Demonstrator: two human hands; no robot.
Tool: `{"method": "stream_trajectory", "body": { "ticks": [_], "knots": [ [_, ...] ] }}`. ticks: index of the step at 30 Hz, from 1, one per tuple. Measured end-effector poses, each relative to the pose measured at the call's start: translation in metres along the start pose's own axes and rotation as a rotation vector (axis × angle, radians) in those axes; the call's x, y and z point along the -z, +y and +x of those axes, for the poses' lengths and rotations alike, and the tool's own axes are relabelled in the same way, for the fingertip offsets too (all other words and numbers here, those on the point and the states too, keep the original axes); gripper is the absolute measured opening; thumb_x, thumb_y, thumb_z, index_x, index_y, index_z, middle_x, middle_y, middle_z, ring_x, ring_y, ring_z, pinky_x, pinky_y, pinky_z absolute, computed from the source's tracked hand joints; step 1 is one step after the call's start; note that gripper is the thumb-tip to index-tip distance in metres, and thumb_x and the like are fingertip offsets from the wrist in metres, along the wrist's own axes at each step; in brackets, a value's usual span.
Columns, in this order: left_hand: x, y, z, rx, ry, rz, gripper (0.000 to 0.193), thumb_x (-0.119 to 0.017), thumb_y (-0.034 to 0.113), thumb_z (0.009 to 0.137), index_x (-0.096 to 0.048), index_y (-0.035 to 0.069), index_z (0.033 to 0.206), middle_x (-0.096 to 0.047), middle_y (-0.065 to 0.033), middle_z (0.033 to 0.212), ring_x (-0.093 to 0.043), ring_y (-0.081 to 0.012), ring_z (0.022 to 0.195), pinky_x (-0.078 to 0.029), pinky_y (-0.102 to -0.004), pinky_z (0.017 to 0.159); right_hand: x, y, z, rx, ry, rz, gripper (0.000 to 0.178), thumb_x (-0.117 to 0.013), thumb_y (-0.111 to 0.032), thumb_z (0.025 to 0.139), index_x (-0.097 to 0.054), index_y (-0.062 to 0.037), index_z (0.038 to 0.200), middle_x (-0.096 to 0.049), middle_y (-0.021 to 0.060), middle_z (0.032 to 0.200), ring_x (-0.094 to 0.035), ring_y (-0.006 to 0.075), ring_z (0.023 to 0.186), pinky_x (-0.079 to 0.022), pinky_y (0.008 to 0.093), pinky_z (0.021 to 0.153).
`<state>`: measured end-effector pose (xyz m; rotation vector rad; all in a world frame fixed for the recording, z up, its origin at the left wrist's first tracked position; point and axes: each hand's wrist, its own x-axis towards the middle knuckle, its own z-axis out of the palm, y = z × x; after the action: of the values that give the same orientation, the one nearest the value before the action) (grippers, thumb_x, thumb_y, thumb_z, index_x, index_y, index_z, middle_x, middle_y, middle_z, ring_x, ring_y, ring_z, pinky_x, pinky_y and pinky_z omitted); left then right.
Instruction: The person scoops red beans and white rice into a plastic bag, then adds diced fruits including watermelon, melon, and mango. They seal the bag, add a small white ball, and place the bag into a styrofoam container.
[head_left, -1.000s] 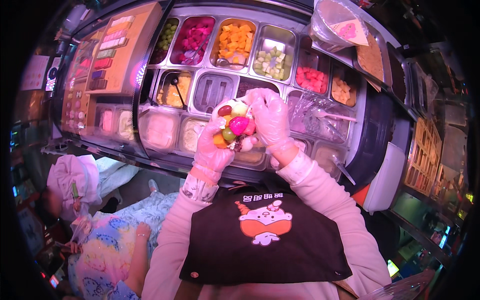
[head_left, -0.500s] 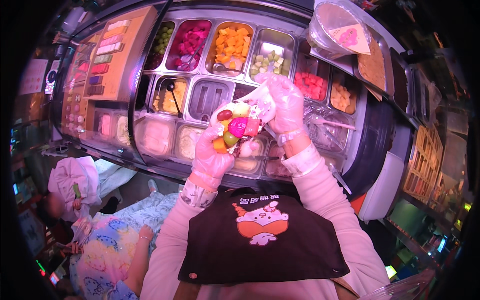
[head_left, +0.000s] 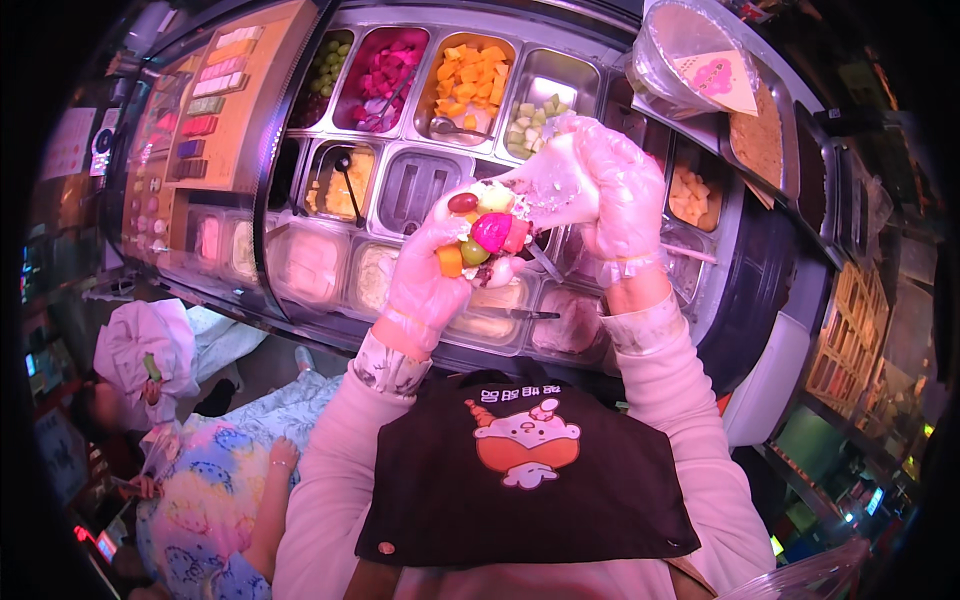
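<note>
Cupping fruit-topped dessert [head_left: 478,246] in my gloved left hand [head_left: 425,275], fingers curled around its side — dragon-fruit piece [head_left: 490,230] at middle. My gloved right hand [head_left: 620,185] grips white wrapper [head_left: 555,188], stretched between hands. Mango cubes [head_left: 468,78] beyond both — grooved metal pan [head_left: 420,192] beyond left.

Left hand [head_left: 428,275] gloved, cupped, fingers curled in holding grip. Right hand [head_left: 620,190] gloved, farther forward, apart from left; fingers folded in tight grip. Left forearm [head_left: 350,435], right forearm [head_left: 672,400] sleeved, both reaching forward. Right wrist [head_left: 640,290] partly bare.
</note>
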<state>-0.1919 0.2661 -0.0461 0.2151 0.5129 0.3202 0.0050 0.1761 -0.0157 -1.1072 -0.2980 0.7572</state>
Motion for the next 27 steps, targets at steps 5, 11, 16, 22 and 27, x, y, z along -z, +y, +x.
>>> {"method": "stream_trajectory", "body": {
  "ticks": [5,11,16,22,27],
  "knots": [
    [-0.007,0.001,0.006,-0.031,0.0,0.005,0.051,-0.055,0.009,0.096,-0.05,0.008,0.147,-0.06,-0.0191,0.139,-0.062,-0.0392,0.127,-0.055,-0.0646,0.103,-0.029,-0.009,-0.023,0.118,-0.201,-0.069,0.03,-0.069,-0.012,0.103,-0.071,0.0058,0.127,-0.075,0.0127,0.119,-0.071,0.0147,0.102,-0.058,0.0296,0.088],
    [-0.007,-0.006,0.012,-0.179,0.103,-0.036,0.043,-0.056,0.013,0.103,-0.055,0.01,0.145,-0.063,-0.0106,0.137,-0.065,-0.0251,0.124,-0.054,-0.0431,0.107,-0.046,-0.005,-0.045,0.675,-0.571,-0.814,0.047,-0.072,-0.002,0.09,-0.067,-0.004,0.137,-0.073,0.0176,0.125,-0.074,0.032,0.106,-0.058,0.0383,0.092],
    [0.0,-0.011,0.012,-0.248,-0.053,-0.113,0.045,-0.052,0.021,0.108,-0.049,0.008,0.151,-0.06,-0.0121,0.142,-0.064,-0.0269,0.125,-0.052,-0.0419,0.11,-0.037,0.009,-0.058,0.836,-0.674,-1.006,0.053,-0.074,-0.002,0.085,-0.066,-0.0101,0.137,-0.073,0.0142,0.122,-0.073,0.0359,0.093,-0.06,0.0422,0.077],
    [-0.023,-0.003,-0.004,-0.379,-0.167,-0.063,0.05,-0.051,0.03,0.109,-0.048,0.004,0.151,-0.058,-0.0138,0.145,-0.059,-0.0279,0.132,-0.047,-0.0429,0.115,-0.03,0.025,-0.058,1.001,-0.584,-1.089,0.057,-0.075,-0.002,0.076,-0.069,-0.0081,0.132,-0.072,0.0122,0.122,-0.074,0.0288,0.085,-0.06,0.0386,0.076],
    [-0.03,0.003,0.001,-0.283,-0.233,-0.237,0.047,-0.051,0.033,0.108,-0.056,0.003,0.144,-0.062,-0.0111,0.14,-0.061,-0.0253,0.128,-0.047,-0.0408,0.115,-0.039,0.038,-0.05,1.219,-0.371,-0.967,0.051,-0.084,0.001,0.077,-0.072,-0.0048,0.126,-0.076,0.0138,0.116,-0.076,0.0301,0.087,-0.061,0.038,0.074]
  ]
}}
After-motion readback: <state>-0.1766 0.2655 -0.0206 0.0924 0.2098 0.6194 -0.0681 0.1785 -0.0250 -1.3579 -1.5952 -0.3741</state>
